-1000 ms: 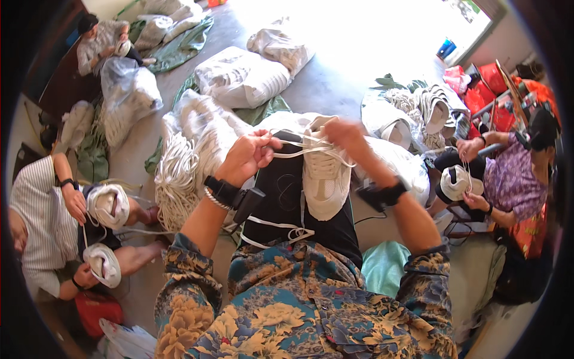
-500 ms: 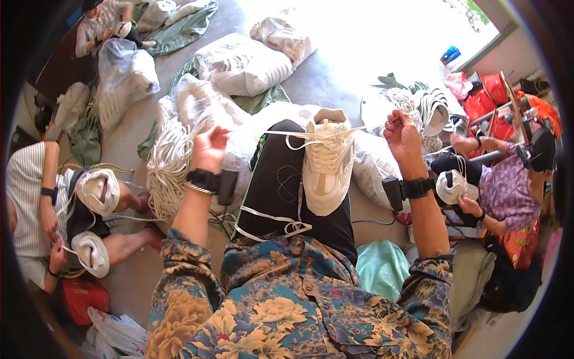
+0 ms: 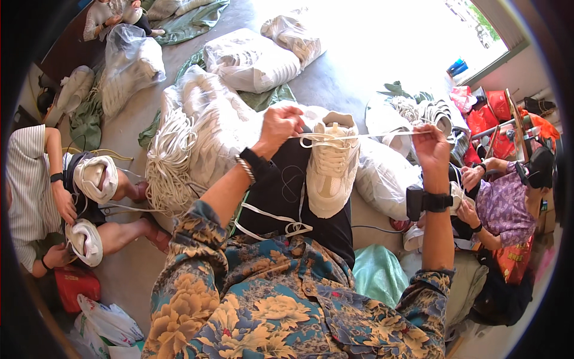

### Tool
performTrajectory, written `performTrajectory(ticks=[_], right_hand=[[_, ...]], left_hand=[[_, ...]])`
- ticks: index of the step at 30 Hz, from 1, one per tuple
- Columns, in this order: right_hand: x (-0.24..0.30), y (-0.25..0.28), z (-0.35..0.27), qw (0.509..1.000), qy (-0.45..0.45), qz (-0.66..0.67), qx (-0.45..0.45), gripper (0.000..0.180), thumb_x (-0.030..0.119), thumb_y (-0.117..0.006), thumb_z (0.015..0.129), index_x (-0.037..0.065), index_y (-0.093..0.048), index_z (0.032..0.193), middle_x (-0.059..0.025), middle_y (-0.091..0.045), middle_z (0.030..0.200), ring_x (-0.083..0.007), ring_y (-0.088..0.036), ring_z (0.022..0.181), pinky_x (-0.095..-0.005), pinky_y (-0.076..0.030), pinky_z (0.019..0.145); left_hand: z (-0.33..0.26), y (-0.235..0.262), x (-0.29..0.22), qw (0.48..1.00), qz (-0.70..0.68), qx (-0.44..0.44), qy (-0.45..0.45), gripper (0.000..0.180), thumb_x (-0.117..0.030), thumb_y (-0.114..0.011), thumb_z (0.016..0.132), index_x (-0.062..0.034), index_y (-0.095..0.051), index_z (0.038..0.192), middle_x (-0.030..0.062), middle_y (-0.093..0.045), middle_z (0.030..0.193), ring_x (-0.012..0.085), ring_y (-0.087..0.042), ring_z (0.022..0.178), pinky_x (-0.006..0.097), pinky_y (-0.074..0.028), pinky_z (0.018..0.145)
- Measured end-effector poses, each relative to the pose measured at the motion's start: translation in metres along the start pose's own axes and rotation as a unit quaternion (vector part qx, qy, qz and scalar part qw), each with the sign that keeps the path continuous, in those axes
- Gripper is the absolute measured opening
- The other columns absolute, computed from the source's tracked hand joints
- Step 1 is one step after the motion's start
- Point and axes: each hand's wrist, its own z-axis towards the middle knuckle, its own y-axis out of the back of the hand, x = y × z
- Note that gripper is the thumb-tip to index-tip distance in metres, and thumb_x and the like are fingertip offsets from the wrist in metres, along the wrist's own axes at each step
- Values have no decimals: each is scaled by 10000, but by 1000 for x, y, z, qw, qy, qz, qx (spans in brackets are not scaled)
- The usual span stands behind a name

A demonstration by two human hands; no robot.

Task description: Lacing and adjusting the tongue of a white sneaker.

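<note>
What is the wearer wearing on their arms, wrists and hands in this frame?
Both arms carry loose sleeves in a teal and dark blue fabric with large tan flowers, pushed up the forearms. The left hand is bare, with a black wristband and a beaded bracelet behind it. The right hand is bare too, with a black strap holding a boxy black device.

the grey concrete floor [image 3: 335, 84] is carrying everything here. two clear plastic bags stuffed with white goods [image 3: 251, 60] are lying on it in the bright sunlit patch, beside a rumpled green tarp [image 3: 269, 96]. another filled clear bag [image 3: 128, 63] is sitting farther left. a big bundle of white laces [image 3: 170, 161] is spilling over the floor just beside a larger white sack [image 3: 209, 119]. a red box [image 3: 75, 281] and crumpled white plastic bags [image 3: 107, 323] are resting at the lower left. a pale green bag [image 3: 376, 275] is lying near the lower middle.
</note>
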Motion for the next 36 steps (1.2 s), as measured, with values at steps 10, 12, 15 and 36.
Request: performTrajectory(ticks=[10,12,15,36], right_hand=[[-14,7,-12,991,-21,-116,-59,169,199,-492,925,38,-520,968,31,-396,573,-53,-317,454,-200,-259,398],[-33,-1,-16,981,-27,-195,2,190,172,-498,920,18,-536,1023,25,-440,582,-47,-339,446,-188,-268,393],[-64,-27,-23,933,6,-353,62,169,153,-524,903,15,-593,972,-2,-525,615,-50,-432,488,-186,-341,430],[-153,-86,-9,668,189,-675,250,152,162,-566,704,40,-655,711,-118,-617,812,-291,-561,821,-421,-406,764]], left_hand=[[-1,-17,-8,949,266,163,48,193,-187,-541,844,-41,-664,812,-3,-530,516,49,-436,402,203,-351,368],[-2,-17,-10,947,269,165,56,210,-201,-535,846,-40,-663,804,-4,-523,510,50,-431,401,206,-346,366],[-3,-15,-10,942,280,171,66,219,-201,-522,836,-38,-658,779,-5,-510,499,53,-427,399,214,-336,367],[8,-29,-19,887,422,173,-77,187,-149,-489,714,-59,-648,751,82,-606,654,197,-562,604,313,-436,556]])
